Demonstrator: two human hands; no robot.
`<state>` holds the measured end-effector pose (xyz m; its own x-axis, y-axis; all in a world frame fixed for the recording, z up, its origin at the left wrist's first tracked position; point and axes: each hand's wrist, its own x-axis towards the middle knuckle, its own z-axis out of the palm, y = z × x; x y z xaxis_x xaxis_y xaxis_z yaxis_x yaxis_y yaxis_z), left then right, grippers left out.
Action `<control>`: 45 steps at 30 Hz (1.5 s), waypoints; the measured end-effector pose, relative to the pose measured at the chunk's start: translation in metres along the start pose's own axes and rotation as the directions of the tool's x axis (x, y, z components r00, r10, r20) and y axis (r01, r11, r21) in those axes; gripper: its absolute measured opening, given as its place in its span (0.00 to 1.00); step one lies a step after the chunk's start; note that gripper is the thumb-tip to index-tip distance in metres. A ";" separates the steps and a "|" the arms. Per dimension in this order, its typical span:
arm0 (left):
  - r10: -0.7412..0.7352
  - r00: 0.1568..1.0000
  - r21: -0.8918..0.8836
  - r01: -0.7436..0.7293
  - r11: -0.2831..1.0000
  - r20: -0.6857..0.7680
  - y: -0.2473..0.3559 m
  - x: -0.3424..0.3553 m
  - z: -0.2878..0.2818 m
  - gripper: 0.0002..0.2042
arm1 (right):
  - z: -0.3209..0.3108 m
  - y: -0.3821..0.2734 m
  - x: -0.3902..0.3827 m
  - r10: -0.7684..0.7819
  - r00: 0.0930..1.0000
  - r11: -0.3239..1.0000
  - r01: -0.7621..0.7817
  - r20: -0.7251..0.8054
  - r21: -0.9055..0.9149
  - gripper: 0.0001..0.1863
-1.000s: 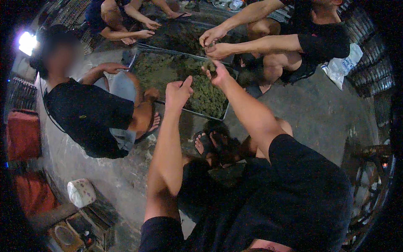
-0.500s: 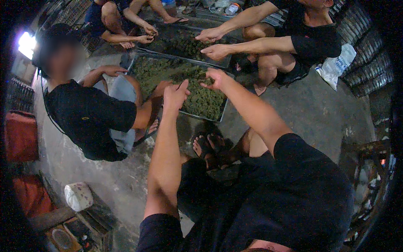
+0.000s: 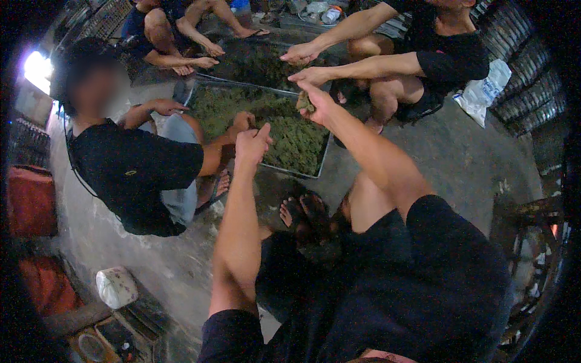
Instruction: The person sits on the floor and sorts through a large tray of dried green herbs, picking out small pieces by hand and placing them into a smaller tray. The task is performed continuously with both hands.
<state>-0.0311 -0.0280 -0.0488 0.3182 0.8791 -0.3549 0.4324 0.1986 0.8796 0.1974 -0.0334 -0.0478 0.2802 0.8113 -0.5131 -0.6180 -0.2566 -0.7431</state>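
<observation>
A shallow metal tray (image 3: 319, 176) on the floor holds a thick layer of green, crumbly, moist-looking material (image 3: 295, 145). Over its right rim is my right hand (image 3: 319, 107), curled round a greenish clump (image 3: 306, 103) of what looks like the same stuff. My left hand (image 3: 252, 145) hangs above the near left part of the tray with its fingers bent inward and the thumb uppermost. Whatever lies inside those fingers, if anything, is hidden. Close beyond it is the hand (image 3: 243, 120) of the person squatting on the left.
A second tray (image 3: 227, 80) of darker material lies behind the first. A person (image 3: 454, 57) squats at the far right and another (image 3: 160, 27) at the far left, hands over it. A white plastic bag (image 3: 484, 94) rests by the right wall. Sandalled feet (image 3: 296, 212) are below my hands.
My right hand has turned and closed, and a green clump now shows in it. The left hand has lowered slightly and its fingers are more curled. The left neighbour's hand shows more.
</observation>
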 end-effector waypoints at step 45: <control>-0.185 0.928 -0.675 0.364 0.642 0.324 0.024 0.011 0.043 0.15 | -0.018 -0.010 -0.040 -0.023 0.987 0.996 0.037 0.156 -0.086 0.19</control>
<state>0.0192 -0.0317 -0.0451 0.4886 0.6385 -0.5946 -0.1763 0.7397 0.6495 0.2060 -0.0728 -0.0277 0.1765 0.8890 -0.4226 -0.5418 -0.2707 -0.7957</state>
